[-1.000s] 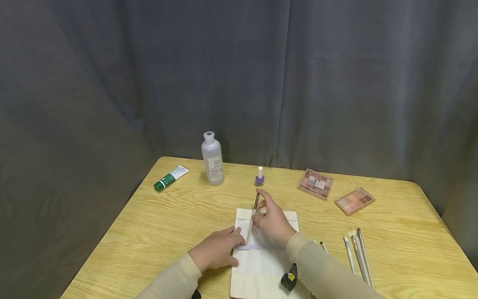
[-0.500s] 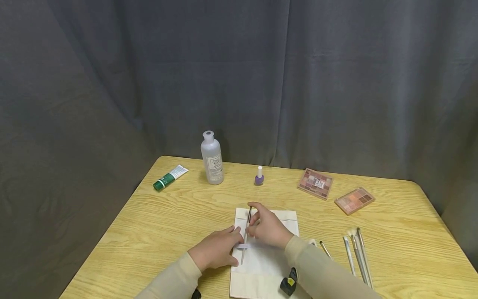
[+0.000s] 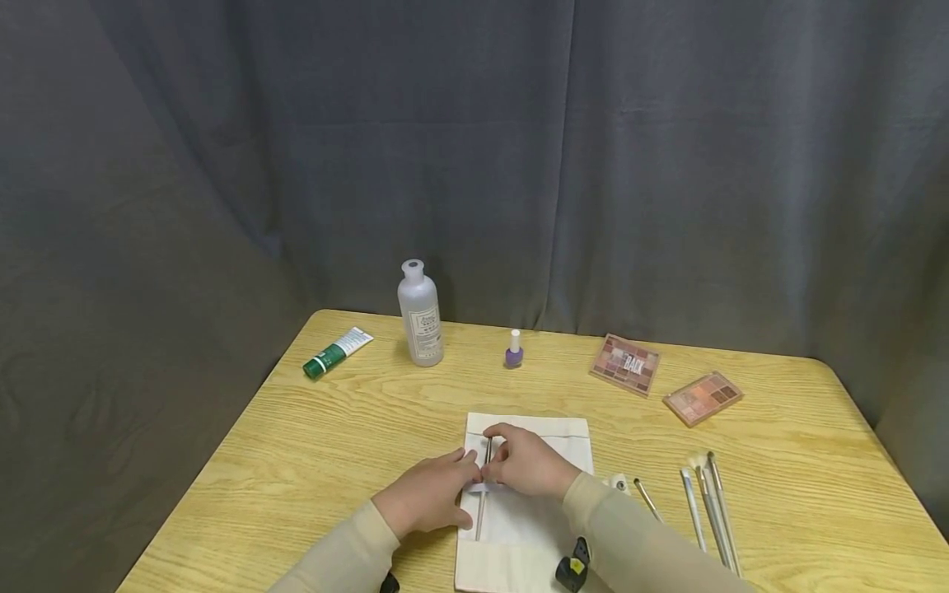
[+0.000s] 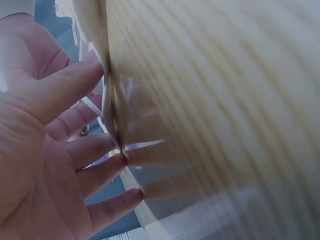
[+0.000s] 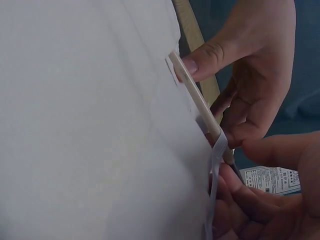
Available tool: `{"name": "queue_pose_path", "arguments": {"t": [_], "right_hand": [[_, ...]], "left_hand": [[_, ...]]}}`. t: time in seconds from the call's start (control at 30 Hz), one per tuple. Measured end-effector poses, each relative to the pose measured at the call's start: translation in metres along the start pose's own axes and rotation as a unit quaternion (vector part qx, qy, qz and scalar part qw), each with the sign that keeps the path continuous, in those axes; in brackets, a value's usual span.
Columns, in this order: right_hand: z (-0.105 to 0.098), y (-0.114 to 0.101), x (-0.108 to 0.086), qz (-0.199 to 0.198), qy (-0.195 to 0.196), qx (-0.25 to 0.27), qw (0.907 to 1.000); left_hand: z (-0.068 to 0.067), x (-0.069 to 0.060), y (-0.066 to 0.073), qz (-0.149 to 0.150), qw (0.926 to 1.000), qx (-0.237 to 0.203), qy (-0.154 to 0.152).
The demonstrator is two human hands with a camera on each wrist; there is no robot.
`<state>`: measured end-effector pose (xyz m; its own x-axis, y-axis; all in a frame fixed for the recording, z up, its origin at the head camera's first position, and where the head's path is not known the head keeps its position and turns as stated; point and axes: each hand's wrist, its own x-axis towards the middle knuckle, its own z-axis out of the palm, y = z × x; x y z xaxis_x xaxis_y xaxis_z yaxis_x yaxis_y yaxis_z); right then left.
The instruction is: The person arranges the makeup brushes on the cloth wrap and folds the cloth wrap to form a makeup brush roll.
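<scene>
A cream cloth case [image 3: 519, 568] lies flat, a pale elastic band [image 5: 215, 175] running across it. One thin brush [image 3: 480, 519] passes under the band near the case's left edge; its pale handle [image 5: 197, 100] shows in the right wrist view. My right hand [image 3: 530, 463] pinches the brush's dark upper part between thumb and fingers above the band. My left hand [image 3: 428, 497] rests at the case's left edge, its fingers extended beside the band. In the left wrist view the fingers of that left hand [image 4: 55, 145] touch the cloth edge.
Several brushes [image 3: 715, 511] lie right of the case. Two palettes [image 3: 626, 365] sit at the back right. A purple nail polish bottle [image 3: 514, 357], a clear bottle [image 3: 423, 321] and a green tube [image 3: 335, 354] are along the back of the wooden table [image 3: 296, 436].
My right hand has moved down and left, toward me, and the brush has slid under the band, its pale end now farther down the case. My left hand has hardly moved.
</scene>
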<state>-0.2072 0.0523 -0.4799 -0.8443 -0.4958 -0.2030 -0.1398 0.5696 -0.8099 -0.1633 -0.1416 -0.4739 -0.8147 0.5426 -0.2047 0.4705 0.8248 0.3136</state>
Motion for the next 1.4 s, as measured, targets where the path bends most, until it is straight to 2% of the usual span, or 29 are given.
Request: {"name": "queue_pose_path", "arguments": {"t": [0.23, 0.53, 0.73, 0.93, 1.03, 1.2, 1.3, 1.4], "right_hand": [[0.002, 0.001, -0.002, -0.017, -0.015, -0.025, 0.9994], [0.002, 0.0, -0.004, -0.022, -0.024, -0.038, 0.9987], [0.001, 0.002, -0.006, -0.018, -0.034, -0.043, 0.9983], [-0.003, 0.005, -0.01, -0.022, -0.025, -0.05, 0.9982], [-0.006, 0.005, -0.015, -0.028, -0.017, -0.048, 0.9983], [-0.019, 0.004, -0.027, -0.05, 0.007, -0.054, 0.9973], [-0.036, 0.008, -0.038, -0.064, 0.032, -0.052, 0.9961], [-0.056, 0.015, -0.052, -0.064, 0.055, -0.045, 0.9953]], "left_hand": [[-0.002, 0.0, 0.001, 0.005, 0.9999, -0.005, 0.008], [-0.003, 0.002, 0.005, 0.0, 0.9999, 0.012, 0.007], [-0.001, 0.002, 0.005, 0.003, 0.9999, -0.004, 0.009], [-0.002, 0.001, 0.003, 0.006, 0.9999, -0.003, 0.012], [-0.002, 0.002, 0.003, 0.002, 0.9999, -0.012, 0.003], [-0.001, 0.004, 0.003, -0.002, 0.9999, 0.002, -0.017], [0.0, 0.005, 0.004, -0.001, 0.9996, 0.02, -0.018], [0.0, 0.004, 0.004, -0.006, 0.9997, 0.012, -0.02]]}}
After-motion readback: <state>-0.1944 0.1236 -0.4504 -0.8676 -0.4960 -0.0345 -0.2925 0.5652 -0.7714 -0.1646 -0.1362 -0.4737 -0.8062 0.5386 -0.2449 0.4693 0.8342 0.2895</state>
